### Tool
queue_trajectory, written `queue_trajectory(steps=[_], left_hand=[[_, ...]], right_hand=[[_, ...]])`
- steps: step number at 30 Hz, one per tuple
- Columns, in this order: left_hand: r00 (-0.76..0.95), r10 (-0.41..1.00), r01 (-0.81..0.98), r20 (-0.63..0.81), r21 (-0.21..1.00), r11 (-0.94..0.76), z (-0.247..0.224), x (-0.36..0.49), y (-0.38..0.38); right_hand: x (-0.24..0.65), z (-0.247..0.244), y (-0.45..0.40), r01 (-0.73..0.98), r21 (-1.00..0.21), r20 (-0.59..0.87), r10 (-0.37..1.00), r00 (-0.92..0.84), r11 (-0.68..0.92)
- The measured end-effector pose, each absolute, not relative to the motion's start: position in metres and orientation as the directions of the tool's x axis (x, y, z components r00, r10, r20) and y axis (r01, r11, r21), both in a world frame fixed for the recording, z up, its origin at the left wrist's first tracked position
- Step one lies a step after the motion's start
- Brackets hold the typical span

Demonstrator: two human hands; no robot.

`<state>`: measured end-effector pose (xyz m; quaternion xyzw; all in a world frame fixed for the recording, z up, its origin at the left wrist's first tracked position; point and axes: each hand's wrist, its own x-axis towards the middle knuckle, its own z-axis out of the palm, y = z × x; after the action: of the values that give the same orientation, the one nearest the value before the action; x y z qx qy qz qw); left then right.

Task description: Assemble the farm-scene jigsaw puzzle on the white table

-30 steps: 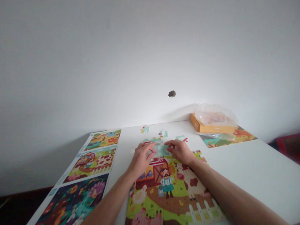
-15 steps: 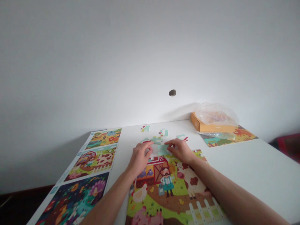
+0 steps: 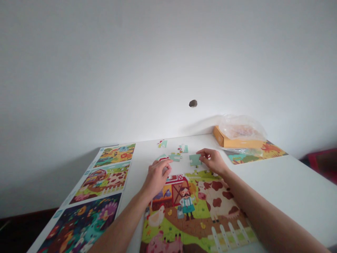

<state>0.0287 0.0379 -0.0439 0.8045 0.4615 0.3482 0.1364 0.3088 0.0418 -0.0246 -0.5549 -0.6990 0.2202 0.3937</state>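
My right hand [image 3: 213,162] pinches the right edge of a pale green puzzle piece [image 3: 195,160], just beyond the upper edge of the farm jigsaw puzzle [image 3: 188,218]. At the puzzle's upper left is my left hand [image 3: 157,174], its index finger stretched out and the thumb apart from it. No piece shows between those fingers. The left fingertips reach close to a pale green piece [image 3: 174,157]; whether they touch is unclear. A red-and-green piece [image 3: 162,157] is partly covered by the left hand. The joined puzzle shows a barn, a farmer, a cow, a hen and a pig.
Further loose pieces lie toward the wall, one [image 3: 162,143] at the left and another [image 3: 183,148] near the middle. Picture sheets [image 3: 101,181] line the table's left side. An orange box [image 3: 242,143] under a plastic bag [image 3: 240,126] stands at the back right, beside a dinosaur picture [image 3: 273,151].
My right hand has moved right and slightly away from me, carrying the pale green piece off from the barn roof's top edge. The left hand has stayed almost still.
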Motion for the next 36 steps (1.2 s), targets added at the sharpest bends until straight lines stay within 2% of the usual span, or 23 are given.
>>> queue_trajectory(steps=[4,11,20,24,27,32,36], left_hand=[[0.336,0.842,0.657,0.422,0.535,-0.531,-0.044,0.029,0.038],[0.359,0.831,0.652,0.425,0.522,-0.549,-0.045,0.028,0.039],[0.366,0.831,0.667,0.418,0.505,-0.548,-0.044,0.028,0.038],[0.519,0.756,0.650,0.399,0.390,-0.652,-0.038,0.028,0.032],[0.647,0.689,0.618,0.328,0.304,-0.725,-0.034,0.028,0.028],[0.656,0.708,0.643,0.262,0.299,-0.706,-0.035,0.028,0.027],[0.651,0.715,0.648,0.255,0.304,-0.698,-0.036,0.028,0.027]], right_hand=[[0.320,-0.023,0.043,0.621,-0.738,0.271,0.959,-0.084,0.263],[0.343,-0.019,0.045,0.662,-0.678,0.281,0.944,-0.171,0.321],[0.354,-0.027,0.050,0.628,-0.729,0.213,0.962,-0.174,0.274],[0.355,-0.028,0.051,0.611,-0.748,0.193,0.966,-0.173,0.259],[0.356,-0.028,0.052,0.580,-0.783,0.160,0.973,-0.164,0.226],[0.357,-0.027,0.052,0.547,-0.817,0.132,0.983,-0.130,0.182],[0.355,-0.026,0.051,0.558,-0.807,0.113,0.978,-0.176,0.194]])
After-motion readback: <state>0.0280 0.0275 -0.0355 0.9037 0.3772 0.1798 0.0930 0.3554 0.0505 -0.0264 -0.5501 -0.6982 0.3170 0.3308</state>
